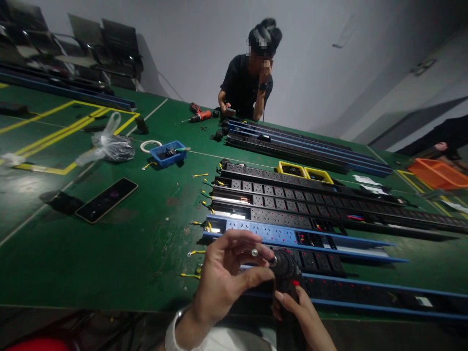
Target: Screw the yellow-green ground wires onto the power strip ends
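At the lower middle, my right hand (298,304) is wrapped round the handle of a dark power driver (287,265) with a red button. Just left of it, my left hand (234,268) curls round the driver's front end, thumb and fingers close together near a small shiny metal piece (255,252). What the left fingertips grip is too small to name. Beneath and behind both hands lie long black socket strips (285,197) and a blue socket strip (256,231), with yellow-green wires at their left ends.
Left are a phone (107,200), a plastic bag (109,144) and a blue tray (168,155). A red drill (200,115) lies near a person (246,83) across the green table. Yellow bins (305,173) stand behind the strips; an orange crate (438,174) is far right.
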{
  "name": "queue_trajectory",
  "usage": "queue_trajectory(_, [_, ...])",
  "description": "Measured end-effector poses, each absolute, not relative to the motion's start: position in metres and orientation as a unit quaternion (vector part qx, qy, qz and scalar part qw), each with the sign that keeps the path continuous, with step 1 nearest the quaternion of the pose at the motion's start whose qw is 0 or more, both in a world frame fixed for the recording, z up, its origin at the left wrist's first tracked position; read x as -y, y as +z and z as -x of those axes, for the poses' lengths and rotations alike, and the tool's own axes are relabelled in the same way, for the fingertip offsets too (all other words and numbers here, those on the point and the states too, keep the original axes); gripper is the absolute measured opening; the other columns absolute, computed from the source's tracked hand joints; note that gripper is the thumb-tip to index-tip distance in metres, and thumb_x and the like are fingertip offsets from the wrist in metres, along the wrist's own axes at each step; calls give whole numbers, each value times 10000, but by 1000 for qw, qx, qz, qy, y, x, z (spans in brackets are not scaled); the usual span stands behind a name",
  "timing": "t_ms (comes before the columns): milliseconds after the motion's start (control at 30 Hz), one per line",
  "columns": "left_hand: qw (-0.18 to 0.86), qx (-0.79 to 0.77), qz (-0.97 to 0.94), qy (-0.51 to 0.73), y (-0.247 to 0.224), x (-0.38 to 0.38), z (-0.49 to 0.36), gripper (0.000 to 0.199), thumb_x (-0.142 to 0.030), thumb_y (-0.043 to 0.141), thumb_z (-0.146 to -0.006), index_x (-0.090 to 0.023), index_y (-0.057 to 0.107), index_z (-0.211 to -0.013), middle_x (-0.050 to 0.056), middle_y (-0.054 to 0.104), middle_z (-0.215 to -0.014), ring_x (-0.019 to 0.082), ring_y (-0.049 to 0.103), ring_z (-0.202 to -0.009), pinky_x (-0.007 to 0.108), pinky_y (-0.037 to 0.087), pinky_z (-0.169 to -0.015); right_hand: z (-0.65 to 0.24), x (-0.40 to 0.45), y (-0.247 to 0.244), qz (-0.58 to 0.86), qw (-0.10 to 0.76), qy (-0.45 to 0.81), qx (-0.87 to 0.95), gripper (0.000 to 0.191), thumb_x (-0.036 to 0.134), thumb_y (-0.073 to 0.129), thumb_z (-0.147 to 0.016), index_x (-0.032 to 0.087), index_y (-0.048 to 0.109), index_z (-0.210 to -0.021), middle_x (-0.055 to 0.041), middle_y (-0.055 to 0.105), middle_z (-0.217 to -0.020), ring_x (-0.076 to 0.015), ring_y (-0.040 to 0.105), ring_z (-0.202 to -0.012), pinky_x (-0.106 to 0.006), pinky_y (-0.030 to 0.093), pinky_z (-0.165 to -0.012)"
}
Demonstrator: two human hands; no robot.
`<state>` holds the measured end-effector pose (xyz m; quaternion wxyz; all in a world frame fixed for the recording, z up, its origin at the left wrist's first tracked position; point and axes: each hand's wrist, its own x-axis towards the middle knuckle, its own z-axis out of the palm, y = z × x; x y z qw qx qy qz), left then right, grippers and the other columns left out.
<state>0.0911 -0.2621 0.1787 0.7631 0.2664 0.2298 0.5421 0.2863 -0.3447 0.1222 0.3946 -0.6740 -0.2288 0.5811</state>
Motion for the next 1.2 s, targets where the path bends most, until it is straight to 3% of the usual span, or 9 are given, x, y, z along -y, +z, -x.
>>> queue_trajectory(100, [821,-138,-225,505,176,258,-92,731,-392,956,-608,-249,678,-1269,128,661,-1365,322,598,-1322,400,586,-1025,-290,334,133,645,436,594,202,475,544,848,-688,171,571,-789,25,533,-638,-84,479,-575,-228,385,-560])
queue_trajectory(200, [855,-83,-136,494,165,251,-89,806,-704,747,-744,-288,591,-1416,116,483,-1574,353,387,-1512,507,464,-1164,-306,320,141,611,469,618,154,451,543,828,-699,174,593,-808,30,503,-652,-69,430,-568,-227,417,-564])
queue_trajectory(333, [860,-71,-69,501,145,244,-80,833,-836,538,-805,-341,534,-1474,59,401,-1639,332,290,-1564,546,363,-1223,-333,306,141,627,507,574,141,436,541,817,-681,188,616,-840,28,494,-653,-74,410,-555,-241,439,-544])
queue_trajectory(633, [850,-115,-55,511,134,234,-62,888,-939,485,-723,-507,441,-1497,-27,349,-1670,380,296,-1547,685,355,-1150,-339,289,144,712,445,507,196,509,590,859,-579,193,563,-699,8,513,-629,-114,475,-587,-267,456,-559])
queue_trajectory(733, [847,-131,-81,508,133,228,-52,871,-915,540,-718,-521,449,-1490,-28,381,-1654,390,378,-1500,665,417,-1110,-336,285,142,711,450,509,182,517,597,865,-561,195,581,-718,7,518,-629,-114,470,-590,-270,460,-564])
queue_trajectory(900, [790,-259,-276,483,125,199,-26,642,-566,781,-786,-287,675,-1354,119,594,-1468,323,575,-1324,430,510,-1091,-343,265,147,723,441,501,177,563,624,877,-530,187,559,-687,2,509,-613,-111,464,-573,-270,447,-552])
queue_trajectory(967, [709,-343,-399,470,120,178,-17,465,-386,810,-799,-243,749,-1238,123,676,-1335,262,639,-1204,330,522,-1051,-349,249,153,725,436,495,198,590,659,865,-536,184,547,-676,0,505,-606,-110,462,-564,-271,434,-544])
queue_trajectory(1067, [564,-406,-569,440,110,130,-7,235,-310,754,-840,-234,807,-1055,87,737,-1146,224,660,-1084,305,526,-996,-362,214,164,740,422,464,242,617,668,882,-493,179,547,-664,3,494,-579,-98,437,-537,-260,379,-509])
queue_trajectory(1200, [357,-481,-710,370,81,39,11,215,-318,631,-912,-238,814,-990,72,737,-1071,226,650,-1047,356,494,-1025,-381,161,176,786,356,402,306,618,666,891,-455,163,558,-590,-36,520,-551,-102,446,-509,-266,315,-485])
